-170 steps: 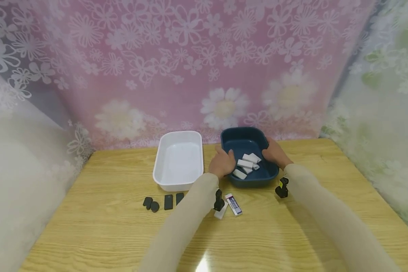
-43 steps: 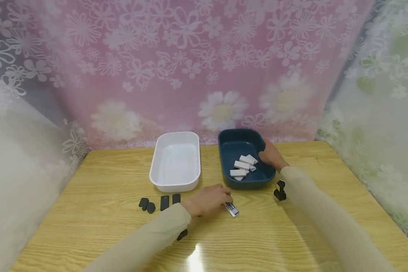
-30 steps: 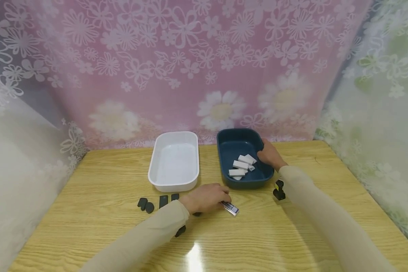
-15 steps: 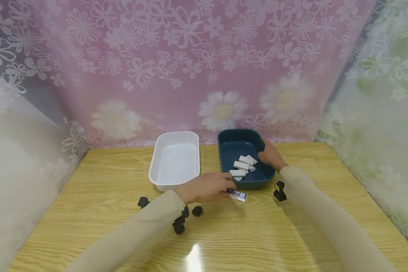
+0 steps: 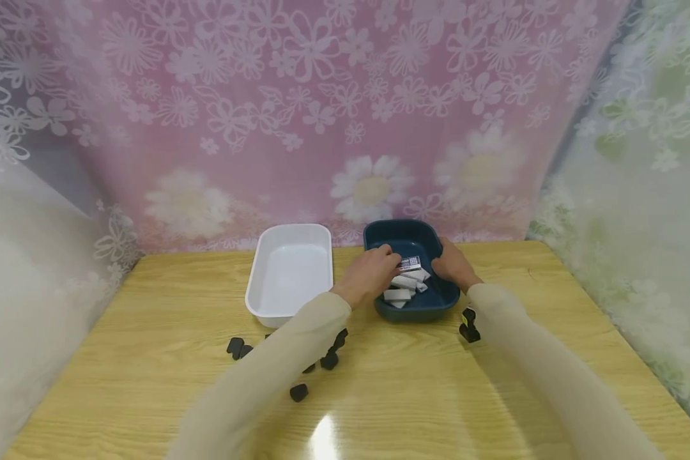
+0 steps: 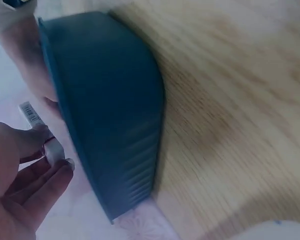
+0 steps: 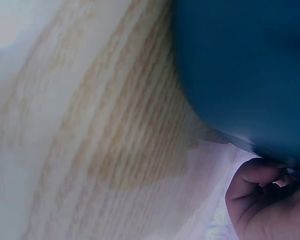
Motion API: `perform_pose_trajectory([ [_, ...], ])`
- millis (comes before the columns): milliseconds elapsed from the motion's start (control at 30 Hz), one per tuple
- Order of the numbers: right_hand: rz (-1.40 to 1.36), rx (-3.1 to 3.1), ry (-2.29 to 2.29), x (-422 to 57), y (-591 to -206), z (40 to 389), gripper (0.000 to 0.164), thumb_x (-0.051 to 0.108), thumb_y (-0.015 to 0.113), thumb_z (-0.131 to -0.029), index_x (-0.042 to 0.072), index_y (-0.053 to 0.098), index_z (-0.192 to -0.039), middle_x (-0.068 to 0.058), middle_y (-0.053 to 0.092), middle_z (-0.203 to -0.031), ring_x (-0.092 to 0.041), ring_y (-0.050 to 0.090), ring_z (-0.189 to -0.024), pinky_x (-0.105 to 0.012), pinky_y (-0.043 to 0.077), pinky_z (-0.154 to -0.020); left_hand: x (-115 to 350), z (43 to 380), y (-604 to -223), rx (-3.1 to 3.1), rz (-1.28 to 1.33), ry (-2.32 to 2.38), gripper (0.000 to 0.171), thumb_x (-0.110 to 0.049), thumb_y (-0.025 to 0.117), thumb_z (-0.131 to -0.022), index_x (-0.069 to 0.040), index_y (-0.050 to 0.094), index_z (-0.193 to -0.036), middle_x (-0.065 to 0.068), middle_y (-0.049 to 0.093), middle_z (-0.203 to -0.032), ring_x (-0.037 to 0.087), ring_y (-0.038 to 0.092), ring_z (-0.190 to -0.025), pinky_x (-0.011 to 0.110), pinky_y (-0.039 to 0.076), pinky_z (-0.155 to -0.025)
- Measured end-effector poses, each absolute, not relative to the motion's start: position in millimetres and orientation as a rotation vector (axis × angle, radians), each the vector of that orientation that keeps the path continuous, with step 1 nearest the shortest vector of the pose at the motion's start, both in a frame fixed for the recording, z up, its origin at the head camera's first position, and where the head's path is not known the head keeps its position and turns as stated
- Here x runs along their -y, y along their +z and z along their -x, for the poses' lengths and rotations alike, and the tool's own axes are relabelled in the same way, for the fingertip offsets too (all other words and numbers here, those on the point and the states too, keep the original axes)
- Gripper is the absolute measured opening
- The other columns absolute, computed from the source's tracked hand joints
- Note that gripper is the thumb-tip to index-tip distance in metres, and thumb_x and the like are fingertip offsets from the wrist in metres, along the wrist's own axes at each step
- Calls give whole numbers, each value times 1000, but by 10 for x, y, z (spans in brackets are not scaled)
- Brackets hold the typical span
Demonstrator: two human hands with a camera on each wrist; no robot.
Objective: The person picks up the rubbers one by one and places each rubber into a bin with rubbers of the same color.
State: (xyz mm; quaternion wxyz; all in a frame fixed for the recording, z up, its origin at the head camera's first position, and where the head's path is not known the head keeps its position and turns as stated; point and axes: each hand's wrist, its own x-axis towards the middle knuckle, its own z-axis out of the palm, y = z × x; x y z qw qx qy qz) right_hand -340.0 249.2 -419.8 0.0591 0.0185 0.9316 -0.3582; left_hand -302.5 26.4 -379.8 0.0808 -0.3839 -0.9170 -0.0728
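Note:
My left hand (image 5: 370, 275) pinches an eraser (image 5: 410, 263) in a printed sleeve between thumb and fingers, over the dark blue bin (image 5: 416, 314). In the left wrist view the eraser (image 6: 40, 127) shows end-on, above the bin's rim. Beneath it several white erasers (image 5: 398, 295) lie piled inside the bin. My right hand (image 5: 454, 265) grips the bin's right rim, its thumb on the inner side. The right wrist view shows that hand (image 7: 265, 200) curled at the rim beside the outer wall.
A white bin (image 5: 253, 300) stands left of the blue one. In front of it several small black pieces (image 5: 236, 347) lie on the wooden table (image 5: 414, 396), partly hidden by the left sleeve (image 5: 276, 358). A flowered curtain (image 5: 345, 128) rises behind the table.
The left hand picked up the sleeved eraser from the table and carried it up and over the blue bin. Earlier, a white eraser beside it also left the table. The right hand stays on the rim.

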Motion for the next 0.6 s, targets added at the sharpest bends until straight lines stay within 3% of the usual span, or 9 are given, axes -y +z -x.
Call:
perform_pose_trajectory([
  [167,-80,-2813,-1077,-2487,-4223,3390,65,4,38,-89,-5,13,-148,-32,32,-142,-47,38,-125,-57,38,-95,-400,3158,-3887,2770,1115,-111,21,-26,56,-98,-13,61,-113,2,62,-103,16,61,-90,29,50,-77],
  [400,-57,-2835,-1090,-2503,-4245,3428,65,5,37,-88,-5,14,-148,-31,30,-144,-47,35,-127,-58,35,-98,-561,3207,-3937,2878,967,17,16,-12,61,-94,-17,66,-109,2,67,-100,19,64,-84,33,53,-68],
  [600,-74,-2839,-1072,-2498,-4246,3423,65,5,39,-89,-5,15,-148,-31,30,-145,-47,34,-129,-59,33,-99,-624,3239,-4000,2945,988,88,16,-14,58,-96,-17,71,-104,2,69,-95,18,64,-85,34,54,-69],
])
